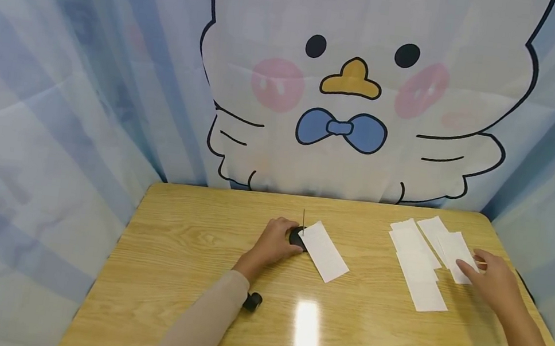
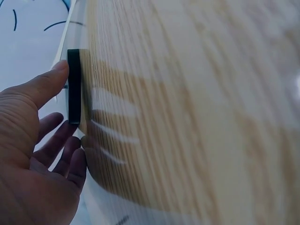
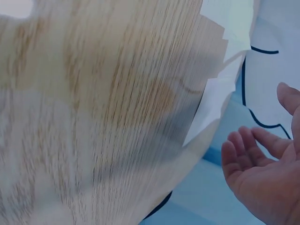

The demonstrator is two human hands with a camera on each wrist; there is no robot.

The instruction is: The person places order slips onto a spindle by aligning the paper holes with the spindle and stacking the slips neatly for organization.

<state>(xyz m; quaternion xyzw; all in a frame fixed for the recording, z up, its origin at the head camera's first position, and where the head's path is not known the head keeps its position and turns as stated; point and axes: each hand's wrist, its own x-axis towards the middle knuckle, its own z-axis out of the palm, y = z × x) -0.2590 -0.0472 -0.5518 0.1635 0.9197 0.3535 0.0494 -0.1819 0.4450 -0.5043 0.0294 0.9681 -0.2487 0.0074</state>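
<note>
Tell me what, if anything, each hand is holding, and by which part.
The left hand holds the black spike base by opposite sides of its rim. The right hand, near the white slips, appears to hold nothing.

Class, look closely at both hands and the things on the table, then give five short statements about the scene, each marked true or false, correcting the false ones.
1. The left hand grips a flat black base. True.
2. A thin, dark, upright rod rises above the base. True.
3. Every white rectangular paper slip lies on the right of the table. False: one slip partly covers the base.
4. The right hand is nearest to the overlapping white paper slips. True.
5. Everything lies on black cloth. False: the things lie on a yellowish, wood-grained tabletop.
</note>
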